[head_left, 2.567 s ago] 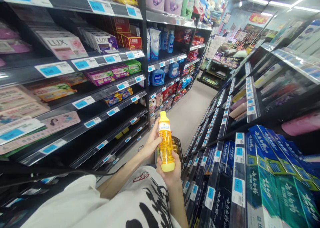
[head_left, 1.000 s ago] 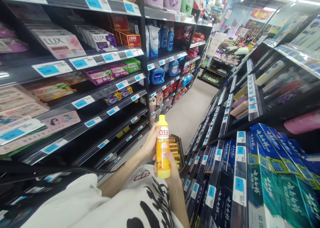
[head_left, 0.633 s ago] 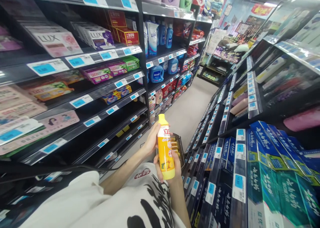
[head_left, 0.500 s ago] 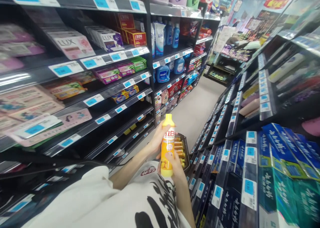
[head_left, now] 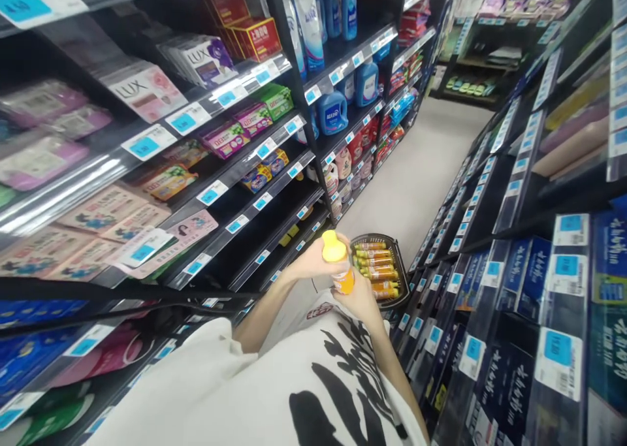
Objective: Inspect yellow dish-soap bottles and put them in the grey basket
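My left hand [head_left: 312, 261] curls round the neck of the yellow bottle [head_left: 345, 281], my right hand [head_left: 361, 297] closed lower down; a slackened grip could let it slip and strike the bottles [head_left: 381, 262] in the basket [head_left: 403, 273].

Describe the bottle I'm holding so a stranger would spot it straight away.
Follow the pale aisle floor down to the dark basket. Just left of it, your left hand and right hand hold an orange bottle with a bright yellow top. Similar bottles lie inside the basket; only this one is in your hands.
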`<move>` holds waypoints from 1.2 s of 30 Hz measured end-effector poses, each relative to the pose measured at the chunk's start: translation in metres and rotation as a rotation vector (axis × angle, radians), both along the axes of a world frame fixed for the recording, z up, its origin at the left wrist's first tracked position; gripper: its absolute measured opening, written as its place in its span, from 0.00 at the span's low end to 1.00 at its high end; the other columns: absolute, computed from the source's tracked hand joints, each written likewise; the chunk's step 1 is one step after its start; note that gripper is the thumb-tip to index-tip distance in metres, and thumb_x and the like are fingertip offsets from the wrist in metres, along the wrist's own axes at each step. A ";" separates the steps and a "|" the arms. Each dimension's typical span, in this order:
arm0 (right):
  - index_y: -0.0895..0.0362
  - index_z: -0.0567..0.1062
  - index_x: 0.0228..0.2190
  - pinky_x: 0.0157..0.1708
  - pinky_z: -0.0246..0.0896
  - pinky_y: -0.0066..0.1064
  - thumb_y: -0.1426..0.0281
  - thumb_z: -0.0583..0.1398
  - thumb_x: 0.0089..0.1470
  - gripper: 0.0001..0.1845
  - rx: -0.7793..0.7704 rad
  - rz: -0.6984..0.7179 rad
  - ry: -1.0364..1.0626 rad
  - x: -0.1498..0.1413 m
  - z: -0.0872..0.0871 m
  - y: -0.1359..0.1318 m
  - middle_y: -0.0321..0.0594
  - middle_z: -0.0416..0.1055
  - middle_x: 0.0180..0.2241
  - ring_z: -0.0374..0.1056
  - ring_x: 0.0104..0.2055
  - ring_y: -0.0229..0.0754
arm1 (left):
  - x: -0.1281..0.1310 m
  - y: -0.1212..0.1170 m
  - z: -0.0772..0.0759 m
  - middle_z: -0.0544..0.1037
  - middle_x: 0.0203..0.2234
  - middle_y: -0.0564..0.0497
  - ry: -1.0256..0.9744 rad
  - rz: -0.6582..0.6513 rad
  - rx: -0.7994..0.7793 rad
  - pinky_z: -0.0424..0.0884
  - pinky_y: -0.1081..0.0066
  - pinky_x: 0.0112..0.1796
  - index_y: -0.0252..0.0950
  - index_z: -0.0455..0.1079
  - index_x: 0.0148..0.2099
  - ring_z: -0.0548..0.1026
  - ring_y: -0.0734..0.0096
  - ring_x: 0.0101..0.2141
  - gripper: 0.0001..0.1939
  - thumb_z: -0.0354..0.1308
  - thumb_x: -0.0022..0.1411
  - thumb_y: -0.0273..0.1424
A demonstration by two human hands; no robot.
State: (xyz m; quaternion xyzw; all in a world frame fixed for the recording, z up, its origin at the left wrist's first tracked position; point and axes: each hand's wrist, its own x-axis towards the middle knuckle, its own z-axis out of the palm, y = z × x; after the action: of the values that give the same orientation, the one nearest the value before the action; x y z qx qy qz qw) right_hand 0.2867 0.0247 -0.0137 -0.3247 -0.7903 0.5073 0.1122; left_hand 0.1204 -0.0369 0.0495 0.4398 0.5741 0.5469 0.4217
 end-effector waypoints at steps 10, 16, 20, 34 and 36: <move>0.58 0.71 0.40 0.38 0.61 0.34 0.68 0.64 0.47 0.17 0.059 0.047 -0.089 -0.014 -0.065 0.019 0.43 0.75 0.36 0.71 0.39 0.49 | -0.001 -0.016 -0.053 0.81 0.40 0.48 0.376 0.129 -0.140 0.72 0.65 0.43 0.36 0.74 0.47 0.79 0.60 0.39 0.23 0.72 0.48 0.32; 0.58 0.70 0.56 0.58 0.59 0.48 0.64 0.62 0.53 0.29 -0.037 0.031 0.066 -0.032 -0.100 0.036 0.52 0.72 0.55 0.68 0.57 0.54 | -0.020 0.003 -0.092 0.82 0.38 0.50 0.422 0.306 -0.191 0.71 0.66 0.43 0.38 0.75 0.45 0.79 0.62 0.38 0.21 0.71 0.47 0.34; 0.57 0.75 0.51 0.52 0.66 0.49 0.57 0.63 0.52 0.27 -0.265 -0.021 0.036 -0.032 -0.129 0.053 0.50 0.77 0.49 0.75 0.45 0.53 | -0.062 0.028 -0.124 0.81 0.35 0.51 0.420 0.550 -0.249 0.71 0.67 0.40 0.38 0.73 0.41 0.77 0.65 0.34 0.19 0.70 0.47 0.37; 0.50 0.75 0.26 0.46 0.68 0.57 0.48 0.58 0.35 0.21 -0.306 -0.479 -0.386 0.025 -0.201 0.080 0.48 0.79 0.27 0.78 0.39 0.69 | -0.264 0.145 -0.206 0.78 0.39 0.50 0.332 1.145 -0.339 0.71 0.69 0.45 0.35 0.70 0.44 0.76 0.66 0.39 0.20 0.68 0.49 0.33; 0.50 0.74 0.25 0.48 0.68 0.57 0.48 0.57 0.33 0.21 -0.337 -0.570 -0.455 0.031 -0.209 0.081 0.48 0.80 0.28 0.77 0.43 0.70 | -0.287 0.156 -0.213 0.78 0.42 0.51 0.350 1.172 -0.392 0.72 0.69 0.47 0.35 0.69 0.47 0.76 0.67 0.41 0.22 0.68 0.49 0.31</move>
State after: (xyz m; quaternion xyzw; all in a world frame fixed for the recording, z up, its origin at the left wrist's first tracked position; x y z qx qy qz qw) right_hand 0.3180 0.1057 -0.2222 -0.6489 -0.5790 0.4935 0.0156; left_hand -0.1661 0.1196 -0.1639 0.0505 0.8689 0.4917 0.0255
